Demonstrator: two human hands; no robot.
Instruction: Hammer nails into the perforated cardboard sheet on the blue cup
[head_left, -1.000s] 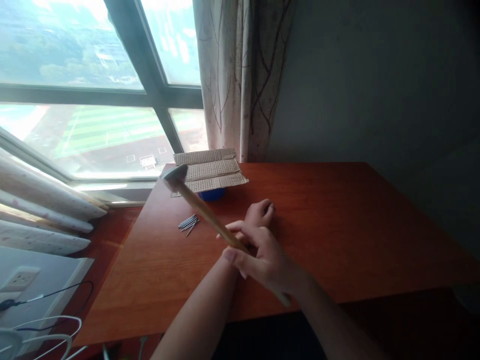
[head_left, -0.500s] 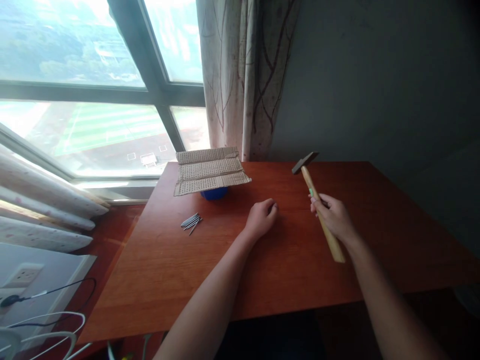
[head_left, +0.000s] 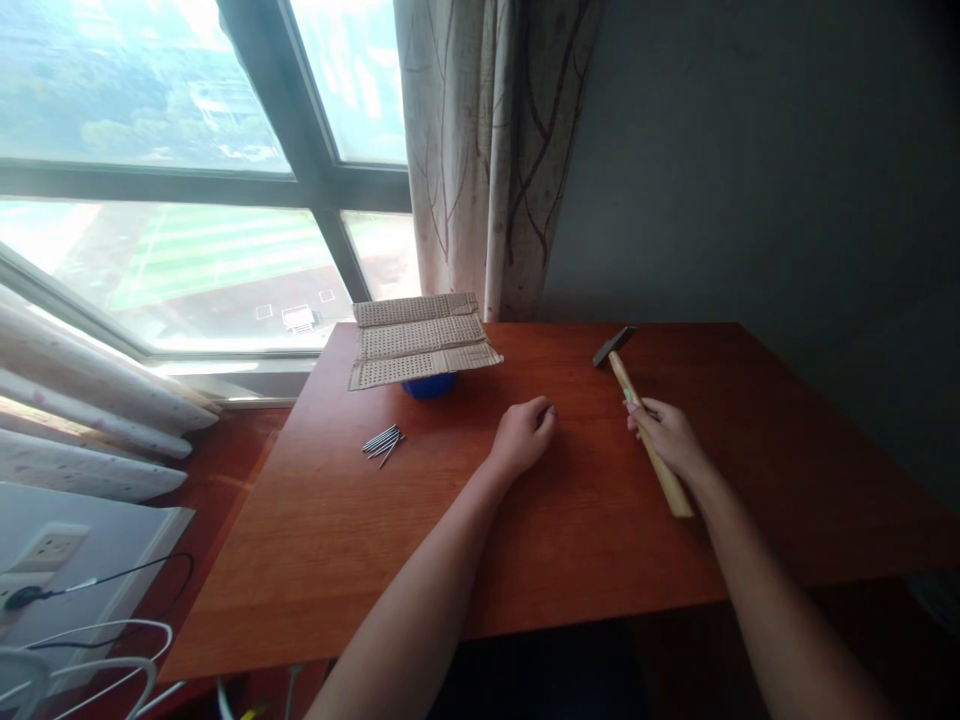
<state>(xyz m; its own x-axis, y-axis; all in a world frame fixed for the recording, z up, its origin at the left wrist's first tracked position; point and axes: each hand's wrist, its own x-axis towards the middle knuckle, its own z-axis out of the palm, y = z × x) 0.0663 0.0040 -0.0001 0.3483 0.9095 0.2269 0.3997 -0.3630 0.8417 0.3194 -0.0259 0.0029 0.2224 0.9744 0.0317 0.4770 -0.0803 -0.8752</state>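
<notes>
My right hand (head_left: 670,440) is closed around the wooden handle of a hammer (head_left: 634,400), whose dark metal head points toward the far right of the wooden table (head_left: 600,520) and lies low at the tabletop. My left hand (head_left: 523,437) rests near the table's middle with fingers curled, pinching something small and dark at the fingertips that I cannot make out. A small pile of loose nails (head_left: 382,442) lies to the left of that hand.
A sheet of perforated cardboard (head_left: 418,341) lies over a blue object (head_left: 428,385) at the table's far left corner. A patterned curtain (head_left: 487,150) and a window (head_left: 150,180) stand behind. Cables and a wall socket (head_left: 45,548) are at the lower left.
My right hand carried the hammer from over my left hand out to the right side, then lowered its head toward the table. My left hand stayed in place.
</notes>
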